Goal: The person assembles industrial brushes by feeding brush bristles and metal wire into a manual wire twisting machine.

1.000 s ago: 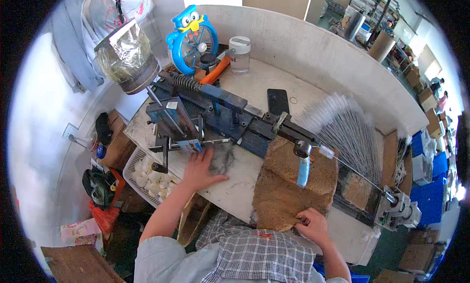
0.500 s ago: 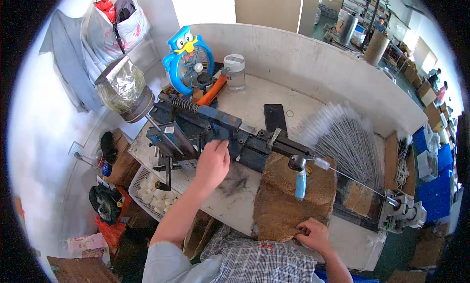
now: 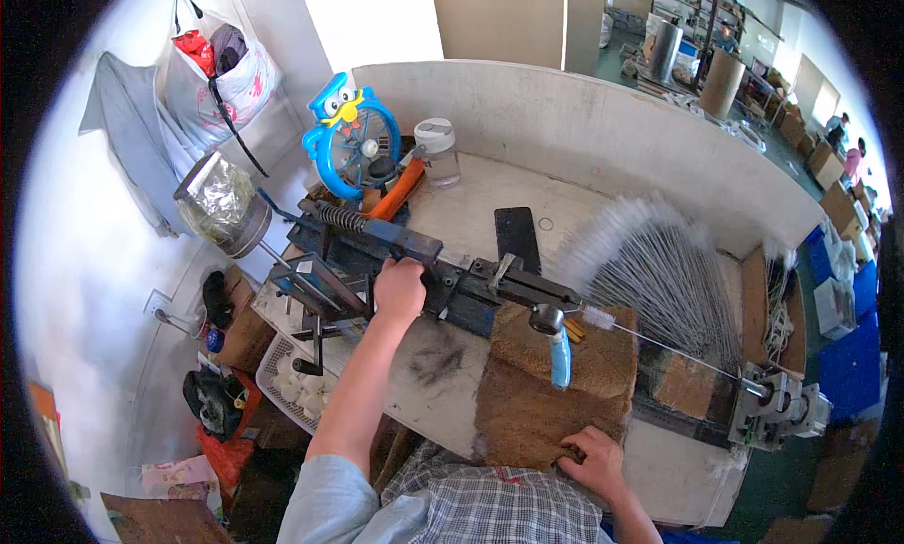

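Note:
My left hand (image 3: 400, 290) is closed around a dark metal part of the long bench machine (image 3: 405, 240), just below its upper bar; the fingertips are partly hidden. My right hand (image 3: 593, 461) rests loosely curled at the near edge of a brown cloth (image 3: 527, 407), thumb and forefinger apart, with nothing seen between them. At the machine's right end, a white-bristled brush (image 3: 597, 318) sits on a thin wire that runs to a metal chuck unit (image 3: 782, 405). A light-blue wrapped handle (image 3: 561, 360) hangs from a round joint over the cloth.
Wire brushes (image 3: 659, 271) lie fanned out at the back right, near a black phone (image 3: 517, 238). Behind the machine stand a blue duck-shaped fan (image 3: 350, 144) and a clear jar (image 3: 438, 153). A white basket (image 3: 282, 379) of small white pieces sits below left; a crank (image 3: 311, 356) juts out.
My left hand has moved up onto the dark metal of the machine. My right hand stays at the cloth's near edge. The whole view has shifted slightly.

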A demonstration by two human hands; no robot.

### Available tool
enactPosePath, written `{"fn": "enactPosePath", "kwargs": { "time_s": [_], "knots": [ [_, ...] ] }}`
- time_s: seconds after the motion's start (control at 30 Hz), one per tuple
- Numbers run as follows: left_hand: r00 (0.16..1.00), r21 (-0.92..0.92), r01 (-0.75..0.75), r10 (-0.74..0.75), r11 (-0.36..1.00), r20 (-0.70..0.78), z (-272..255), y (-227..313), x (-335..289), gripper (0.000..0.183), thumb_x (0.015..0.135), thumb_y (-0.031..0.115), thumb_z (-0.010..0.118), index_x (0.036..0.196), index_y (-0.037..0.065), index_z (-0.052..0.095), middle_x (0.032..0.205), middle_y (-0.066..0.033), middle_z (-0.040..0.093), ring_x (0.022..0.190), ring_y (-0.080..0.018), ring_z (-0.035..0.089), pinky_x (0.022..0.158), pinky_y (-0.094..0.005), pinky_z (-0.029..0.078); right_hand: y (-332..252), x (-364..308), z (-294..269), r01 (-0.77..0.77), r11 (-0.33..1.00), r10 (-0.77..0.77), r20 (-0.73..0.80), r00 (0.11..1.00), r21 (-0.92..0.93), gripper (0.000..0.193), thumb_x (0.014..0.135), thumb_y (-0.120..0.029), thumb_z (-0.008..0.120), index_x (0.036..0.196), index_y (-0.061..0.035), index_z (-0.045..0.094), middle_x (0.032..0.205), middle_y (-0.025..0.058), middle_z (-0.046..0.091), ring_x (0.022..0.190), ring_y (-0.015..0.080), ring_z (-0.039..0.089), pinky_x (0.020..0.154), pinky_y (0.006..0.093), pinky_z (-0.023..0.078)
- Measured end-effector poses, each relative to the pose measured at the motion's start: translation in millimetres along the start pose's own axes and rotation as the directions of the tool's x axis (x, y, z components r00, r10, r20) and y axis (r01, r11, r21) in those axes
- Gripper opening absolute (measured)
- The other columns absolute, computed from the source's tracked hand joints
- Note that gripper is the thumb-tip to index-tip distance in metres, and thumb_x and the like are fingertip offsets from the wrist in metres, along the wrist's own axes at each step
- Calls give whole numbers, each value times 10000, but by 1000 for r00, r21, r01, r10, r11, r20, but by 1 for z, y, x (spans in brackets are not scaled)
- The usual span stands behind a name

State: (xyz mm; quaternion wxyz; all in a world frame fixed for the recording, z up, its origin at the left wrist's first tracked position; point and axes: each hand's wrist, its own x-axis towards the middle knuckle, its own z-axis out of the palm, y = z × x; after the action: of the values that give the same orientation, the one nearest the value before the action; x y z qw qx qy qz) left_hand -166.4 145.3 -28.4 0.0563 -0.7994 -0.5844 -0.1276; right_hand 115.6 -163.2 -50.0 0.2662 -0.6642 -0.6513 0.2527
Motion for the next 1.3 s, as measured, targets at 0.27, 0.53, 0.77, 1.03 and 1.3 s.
{"fn": "enactPosePath", "kwargs": {
  "time_s": [0.27, 0.53, 0.77, 1.03, 1.3],
  "knots": [
    [975, -72, -17, 32, 997, 220, -59, 18, -33, 132, 697, 98, 574, 762, 71, 686, 853, -102, 641, 877, -303, 576, 756, -398, 476, 0, 0, 0, 31, 1000, -31, -27, 999, 0, 255, 580, -225, 708, 811, -129, 656, 751, 44, 579, 707, 244, 600, 607, 358, 495],
    [998, 20, -47, 46, 999, 32, -43, 14, -17, 213, 758, 135, 540, 905, 32, 657, 903, -150, 620, 903, -324, 564, 774, -404, 472, 0, 0, 3, 81, 997, -82, -82, 993, -14, 241, 572, -189, 705, 798, -116, 660, 715, 43, 558, 655, 224, 584, 574, 343, 480],
    [994, -165, 95, -83, 982, 75, -27, 20, -5, 214, 753, 209, 576, 866, 39, 639, 894, -171, 605, 889, -331, 582, 771, -415, 478, 5, -2, 4, 96, 995, -99, -92, 991, -38, 256, 574, -210, 706, 813, -132, 659, 754, 47, 578, 701, 248, 598, 598, 363, 497],
    [946, -194, 116, -49, 974, 320, -23, 8, -1, 151, 711, 228, 607, 777, 117, 686, 858, -160, 615, 807, -319, 607, 720, -419, 493, -3, 0, 2, 103, 994, -105, -122, 987, -23, 228, 573, -172, 699, 784, -100, 654, 703, 51, 551, 649, 230, 574, 572, 338, 470],
    [970, -57, -191, 198, 980, 140, -61, 29, -27, 144, 673, 173, 587, 705, 78, 690, 778, -154, 619, 816, -313, 578, 716, -403, 478, 0, -2, 2, 81, 996, -83, -95, 992, -22, 272, 559, -192, 719, 818, -135, 661, 758, 51, 578, 703, 243, 595, 594, 360, 495]
  ]
}}
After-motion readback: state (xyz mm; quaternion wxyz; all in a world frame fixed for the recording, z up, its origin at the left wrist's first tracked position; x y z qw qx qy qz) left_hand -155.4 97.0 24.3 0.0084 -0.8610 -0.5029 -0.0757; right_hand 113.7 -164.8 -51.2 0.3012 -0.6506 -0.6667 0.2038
